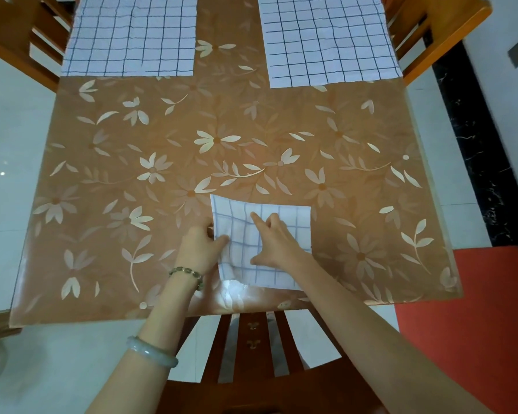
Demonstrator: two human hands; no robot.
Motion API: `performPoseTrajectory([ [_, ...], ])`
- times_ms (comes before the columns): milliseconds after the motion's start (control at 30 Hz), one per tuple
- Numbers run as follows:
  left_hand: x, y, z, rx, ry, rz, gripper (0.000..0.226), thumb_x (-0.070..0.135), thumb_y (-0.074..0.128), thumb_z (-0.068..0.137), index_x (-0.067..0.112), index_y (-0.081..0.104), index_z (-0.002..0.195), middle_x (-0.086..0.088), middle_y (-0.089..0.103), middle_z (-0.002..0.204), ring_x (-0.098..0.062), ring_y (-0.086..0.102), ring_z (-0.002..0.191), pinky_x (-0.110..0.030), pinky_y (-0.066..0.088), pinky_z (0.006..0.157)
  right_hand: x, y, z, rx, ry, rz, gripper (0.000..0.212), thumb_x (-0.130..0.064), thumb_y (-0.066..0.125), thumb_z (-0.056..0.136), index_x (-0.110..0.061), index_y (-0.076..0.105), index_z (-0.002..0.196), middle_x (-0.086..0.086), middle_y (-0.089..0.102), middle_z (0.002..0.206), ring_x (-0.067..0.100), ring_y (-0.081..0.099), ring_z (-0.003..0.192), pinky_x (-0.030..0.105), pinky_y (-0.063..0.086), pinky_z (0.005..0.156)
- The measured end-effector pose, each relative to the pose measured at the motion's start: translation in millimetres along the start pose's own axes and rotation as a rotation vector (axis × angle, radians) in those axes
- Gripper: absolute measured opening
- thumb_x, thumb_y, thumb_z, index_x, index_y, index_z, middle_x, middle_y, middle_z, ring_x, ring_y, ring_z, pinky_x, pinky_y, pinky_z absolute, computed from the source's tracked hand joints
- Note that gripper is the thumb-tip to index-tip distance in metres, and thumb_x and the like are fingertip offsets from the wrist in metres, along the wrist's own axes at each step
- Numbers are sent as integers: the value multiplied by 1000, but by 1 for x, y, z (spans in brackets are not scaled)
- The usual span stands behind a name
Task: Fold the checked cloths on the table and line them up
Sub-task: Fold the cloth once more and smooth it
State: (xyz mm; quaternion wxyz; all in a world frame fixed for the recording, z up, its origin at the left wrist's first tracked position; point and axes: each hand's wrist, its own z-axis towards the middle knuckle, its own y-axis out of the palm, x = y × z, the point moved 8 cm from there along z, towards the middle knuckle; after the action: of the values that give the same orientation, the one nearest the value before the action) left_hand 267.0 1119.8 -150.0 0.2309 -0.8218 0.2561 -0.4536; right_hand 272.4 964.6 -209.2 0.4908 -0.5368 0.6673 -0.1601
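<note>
A small folded white cloth with blue checks [296, 228] lies near the table's front edge, right of centre. My left hand [199, 249] pinches its left edge, thumb on top of the fabric. My right hand [275, 240] presses flat on the middle of the cloth with the fingers spread. Two larger checked cloths lie spread flat at the far end: one at the far left [132, 34], one at the far right [329, 40].
The table [132, 162] has an orange cover with pale flowers. Wooden chairs stand at the near side [251, 339], far left [18, 31] and far right [437, 28]. A red mat [473, 309] lies on the floor at right.
</note>
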Motion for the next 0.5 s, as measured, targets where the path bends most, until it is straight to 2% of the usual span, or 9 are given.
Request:
performPoseTrajectory([
  [67, 13, 6, -6, -37, 70, 12, 26, 13, 65, 85, 15, 58, 110, 1, 61, 79, -13, 57, 67, -21, 46, 56, 2, -1, 0, -11, 11, 3, 108, -37, 81, 67, -24, 13, 150, 9, 31, 120, 26, 39, 110, 38, 45, 91],
  [133, 27, 15, -13, -72, 134, 20, 41, 7, 64, 84, 19, 55, 121, 0, 58, 79, -12, 56, 66, -12, 44, 56, 3, -1, 1, -10, 11, 17, 109, -38, 82, 66, -25, 13, 150, 9, 31, 118, 25, 39, 108, 39, 44, 92],
  [233, 43, 31, -22, -112, 209, 15, 63, 1, 61, 79, 24, 47, 135, 1, 55, 82, -10, 52, 66, -11, 42, 53, 7, -1, 2, -13, 3, 155, 103, -28, 80, 69, -25, 17, 150, 5, 32, 112, 25, 43, 106, 37, 44, 93],
  [333, 52, 53, -26, -130, 245, 42, 70, 1, 58, 81, 22, 37, 144, 1, 46, 95, -6, 47, 70, -7, 38, 59, 34, -7, -2, 33, 131, 686, 77, -14, 72, 78, -25, 34, 145, 3, 50, 110, 20, 56, 98, 32, 49, 91],
  [400, 57, 69, -29, -155, 229, 37, 70, 2, 55, 84, 21, 31, 147, -2, 47, 105, -7, 49, 72, -6, 37, 64, 54, -15, -10, 123, 239, 1046, 52, -1, 61, 84, -14, 51, 133, 11, 64, 109, 24, 62, 99, 31, 52, 88],
  [433, 59, 78, -30, -172, 221, 42, 71, 4, 55, 85, 21, 27, 149, -7, 48, 112, -14, 53, 79, -9, 37, 67, 63, -20, -14, 198, 283, 1186, 41, 3, 58, 85, -8, 58, 124, 16, 67, 105, 27, 64, 99, 30, 53, 85],
  [500, 64, 94, -30, -204, 214, 81, 72, 9, 54, 87, 20, 22, 151, -12, 46, 122, -26, 55, 95, -23, 43, 81, 84, -35, -26, 399, 378, 1280, 18, -2, 56, 88, -7, 68, 101, 14, 69, 89, 27, 65, 88, 31, 54, 76],
])
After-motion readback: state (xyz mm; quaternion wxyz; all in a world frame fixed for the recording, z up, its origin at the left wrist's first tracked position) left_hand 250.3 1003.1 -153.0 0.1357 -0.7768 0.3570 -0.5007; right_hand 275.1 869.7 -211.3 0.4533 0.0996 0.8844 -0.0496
